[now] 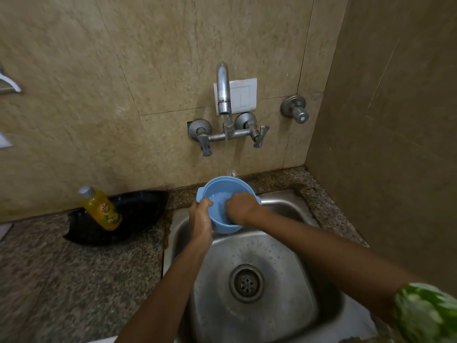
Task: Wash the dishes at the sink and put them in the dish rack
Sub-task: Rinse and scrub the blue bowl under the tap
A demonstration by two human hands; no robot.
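Head view: bowl (223,191) in left grip (200,214)

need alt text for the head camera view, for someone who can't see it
Over a steel sink, a person's left hand grips the rim of a blue bowl while the right hand rubs inside it, under water running from the wall tap. A yellow dish soap bottle stands on a black tray to the left.
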